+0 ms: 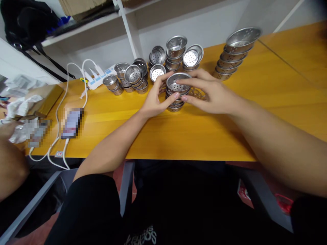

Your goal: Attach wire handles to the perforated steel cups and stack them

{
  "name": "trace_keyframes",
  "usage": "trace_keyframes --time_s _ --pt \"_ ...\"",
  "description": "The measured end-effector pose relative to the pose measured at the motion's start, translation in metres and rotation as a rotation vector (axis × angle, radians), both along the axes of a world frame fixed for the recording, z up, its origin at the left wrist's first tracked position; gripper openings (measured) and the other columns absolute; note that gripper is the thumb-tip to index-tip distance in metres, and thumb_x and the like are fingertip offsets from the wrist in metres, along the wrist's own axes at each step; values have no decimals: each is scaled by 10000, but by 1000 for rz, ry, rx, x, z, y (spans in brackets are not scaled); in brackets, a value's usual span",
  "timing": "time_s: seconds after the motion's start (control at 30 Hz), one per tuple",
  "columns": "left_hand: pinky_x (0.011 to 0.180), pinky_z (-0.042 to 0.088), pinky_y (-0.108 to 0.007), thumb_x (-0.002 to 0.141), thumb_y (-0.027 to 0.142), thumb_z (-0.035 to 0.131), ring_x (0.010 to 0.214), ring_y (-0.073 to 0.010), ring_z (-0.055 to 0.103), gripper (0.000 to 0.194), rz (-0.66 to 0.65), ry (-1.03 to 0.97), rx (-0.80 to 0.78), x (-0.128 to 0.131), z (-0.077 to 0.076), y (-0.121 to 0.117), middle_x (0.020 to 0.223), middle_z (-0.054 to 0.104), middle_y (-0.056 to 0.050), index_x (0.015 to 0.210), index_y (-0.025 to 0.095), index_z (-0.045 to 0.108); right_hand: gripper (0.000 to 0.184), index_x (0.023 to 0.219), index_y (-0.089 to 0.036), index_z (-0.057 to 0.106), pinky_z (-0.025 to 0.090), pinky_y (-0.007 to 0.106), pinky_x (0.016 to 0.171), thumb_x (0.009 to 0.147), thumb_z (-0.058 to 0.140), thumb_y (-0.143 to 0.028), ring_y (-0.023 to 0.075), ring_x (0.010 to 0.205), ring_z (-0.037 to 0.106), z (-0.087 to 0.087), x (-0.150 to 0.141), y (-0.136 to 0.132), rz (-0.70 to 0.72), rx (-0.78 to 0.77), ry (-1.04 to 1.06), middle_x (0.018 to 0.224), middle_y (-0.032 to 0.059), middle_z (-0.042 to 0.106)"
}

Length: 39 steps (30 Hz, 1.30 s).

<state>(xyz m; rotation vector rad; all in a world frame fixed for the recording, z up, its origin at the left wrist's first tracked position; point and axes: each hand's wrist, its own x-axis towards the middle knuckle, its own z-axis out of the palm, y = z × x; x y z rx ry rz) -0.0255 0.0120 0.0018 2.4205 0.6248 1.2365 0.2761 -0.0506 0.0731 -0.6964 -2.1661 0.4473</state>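
Observation:
A short stack of perforated metal cups stands on the table in front of me. Its top cup is wide-mouthed, with small holes in its base. My left hand curves around the left side of this cup, thumb on the front. From the right, my right hand grips the same cup, thumb at the front and a finger over the rim. Partly hidden behind my right fingers lies a coiled wire piece. Whether the top cup is fully seated in the stack, I cannot tell.
More cups stand in several stacks behind, and a tall leaning stack is at the right. A power strip with white cables, a phone and a cardboard box are at the left. Another person's arm shows there.

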Motion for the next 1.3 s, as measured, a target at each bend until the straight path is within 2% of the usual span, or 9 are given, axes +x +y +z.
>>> trace_keyframes --time_s 0.2,0.27,0.4,0.47,0.53,0.63,0.87,1.03,1.3 --pt "1494 649 -646 1304 837 593 1865 -442 666 904 38 34 -88 0 3 -6 1891 618 -143 2029 448 219 707 1836 -522 789 539 861 1525 1165 882 -722 568 1765 659 5 1 -4 15 -64 -55 1835 75 743" --pt "1478 662 -656 1313 822 572 1852 -447 676 894 50 52 -93 -1 6 -9 1882 617 -157 2033 427 217 799 1891 -505 732 495 882 1547 1140 919 -707 581 1797 627 2 1 -3 20 -83 -66 1905 78 691" --pt "1465 668 -651 1307 833 563 1856 -453 669 916 65 86 -87 -2 9 -15 1952 558 -154 2039 436 181 1344 2098 -448 360 426 870 1595 1001 1066 -770 588 1949 430 -12 -9 2 40 -160 17 2130 87 435" --pt "1479 655 -646 1295 848 574 1877 -459 649 929 94 72 -83 -3 7 -13 1981 535 -147 2036 458 172 1601 2136 -449 150 468 859 1572 915 1104 -852 584 1940 453 -24 -18 7 66 -237 92 2169 97 351" --pt "1510 623 -660 1289 886 531 1899 -462 626 921 121 34 -84 -4 2 -8 1985 536 -149 2030 469 177 1761 2138 -462 21 499 884 1536 838 1114 -928 590 1918 492 -35 -25 13 79 -293 138 2157 110 361" --pt "1560 557 -694 1267 971 422 1902 -454 617 909 98 -17 -100 -10 -5 4 1978 559 -151 2001 459 263 1876 2137 -448 -10 463 927 1525 747 1133 -979 621 1943 436 -49 -31 22 66 -318 164 2101 138 442" --pt "1626 446 -678 1244 1016 372 1932 -418 556 889 100 -66 -143 -26 -13 27 1949 603 -127 1912 434 451 1717 2083 -457 268 478 876 1538 704 1136 -999 619 1896 506 -54 -32 26 32 -306 196 2054 119 498" --pt "1543 551 -674 1275 973 356 1855 -394 651 818 20 -112 -213 -24 -20 32 1957 587 -123 1898 452 460 1607 2018 -410 428 452 870 1563 701 1160 -968 626 1848 562 -47 -27 26 11 -274 204 1903 134 663" --pt "1409 661 -614 1282 956 393 1690 -367 764 793 13 -78 -225 -25 -17 29 1901 634 -139 1839 408 523 1441 1958 -497 454 414 789 1630 773 1123 -969 568 1926 452 -29 2 30 -141 -117 153 1913 89 682"
